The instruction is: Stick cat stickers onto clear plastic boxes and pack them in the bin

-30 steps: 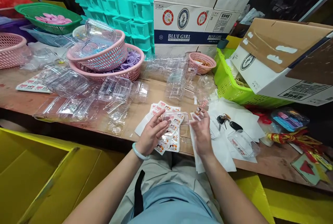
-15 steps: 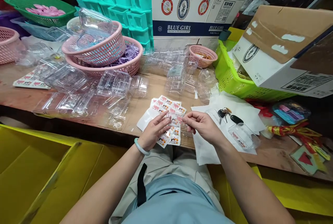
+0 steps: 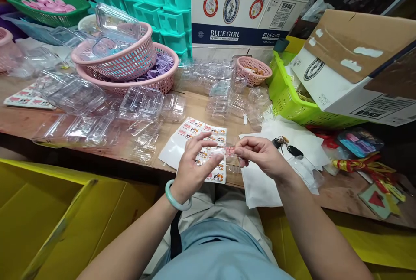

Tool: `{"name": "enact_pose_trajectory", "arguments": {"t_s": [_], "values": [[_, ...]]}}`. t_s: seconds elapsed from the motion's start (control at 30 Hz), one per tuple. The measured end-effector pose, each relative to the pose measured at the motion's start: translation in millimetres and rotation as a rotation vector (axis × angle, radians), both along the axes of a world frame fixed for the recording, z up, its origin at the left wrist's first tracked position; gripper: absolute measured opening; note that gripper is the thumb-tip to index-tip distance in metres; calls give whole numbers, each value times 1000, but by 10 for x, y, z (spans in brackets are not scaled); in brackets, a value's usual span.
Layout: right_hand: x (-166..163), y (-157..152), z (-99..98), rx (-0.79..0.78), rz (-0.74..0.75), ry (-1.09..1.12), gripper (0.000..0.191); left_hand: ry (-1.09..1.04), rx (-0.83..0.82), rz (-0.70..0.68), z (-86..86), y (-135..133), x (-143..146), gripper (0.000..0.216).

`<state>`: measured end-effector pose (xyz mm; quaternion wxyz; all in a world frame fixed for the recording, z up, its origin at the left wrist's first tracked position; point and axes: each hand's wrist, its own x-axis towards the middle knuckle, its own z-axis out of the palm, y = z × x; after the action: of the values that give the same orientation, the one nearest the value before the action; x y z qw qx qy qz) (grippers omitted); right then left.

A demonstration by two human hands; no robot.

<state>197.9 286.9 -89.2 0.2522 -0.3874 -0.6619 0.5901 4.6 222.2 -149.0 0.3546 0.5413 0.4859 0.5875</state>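
My right hand [image 3: 260, 154] pinches a small clear sticker [image 3: 230, 151] with pink print between thumb and fingertips. The sticker points left, over the edge of the sheets. Facing it, my left hand [image 3: 195, 167] hovers with fingers spread and thumb apart, a pale green bangle [image 3: 177, 197] on its wrist. Beneath lie sticker sheets [image 3: 217, 133] printed with cartoon cats and pink patterns, partly hidden by my left hand. To the right, white papers [image 3: 260, 189] carry a key bunch [image 3: 294, 149] and a clear plastic box [image 3: 307, 170], partly behind my right forearm.
Clear plastic boxes [image 3: 143, 102] are heaped across the table. Behind them stand stacked pink baskets [image 3: 130, 65], turquoise crates [image 3: 172, 24] and a beer carton [image 3: 227, 11]. A lime-green basket [image 3: 292, 100] under a tilted carton [image 3: 351, 63] stands right. Yellow boxes [image 3: 48, 215] flank my lap.
My left hand has lifted and spread its fingers wider. My right hand has moved slightly right with the sticker. The sticker sheets beneath lie differently, with the white part further left.
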Motion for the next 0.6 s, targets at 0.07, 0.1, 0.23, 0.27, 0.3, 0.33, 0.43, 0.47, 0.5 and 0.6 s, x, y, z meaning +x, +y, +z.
{"name": "enact_pose_trajectory", "arguments": {"t_s": [0.07, 0.1, 0.23, 0.27, 0.3, 0.33, 0.43, 0.47, 0.5, 0.6], "values": [[-30, -21, -18, -1, 45, -49, 30, -75, -42, -134, 40, -22, 14, 14], [-40, -29, -44, 14, 47, -86, 31, -102, -58, -158, 36, -30, 24, 16], [-53, -40, -197, 209, -185, -196, 46, -110, -44, -75, -56, -52, 56, 16], [-57, -37, -228, 243, -210, -174, 54, -108, -44, -72, -77, -51, 60, 16], [-65, -30, -252, 250, -186, -141, 54, -106, -49, -79, -94, -44, 62, 16], [-75, -16, -267, 233, -123, -109, 47, -103, -56, -90, -107, -30, 61, 17], [-112, 104, -292, 207, -64, -48, 26, -111, -80, -67, -154, 81, 29, 18], [-127, 178, -309, 242, -148, -19, 25, -125, -88, -14, -180, 144, 8, 23], [-143, 267, -338, 294, -269, 24, 24, -133, -101, 49, -212, 218, -17, 32], [-226, 553, -513, 459, -587, 173, 21, -104, -240, 105, -309, 468, -86, 53]]}}
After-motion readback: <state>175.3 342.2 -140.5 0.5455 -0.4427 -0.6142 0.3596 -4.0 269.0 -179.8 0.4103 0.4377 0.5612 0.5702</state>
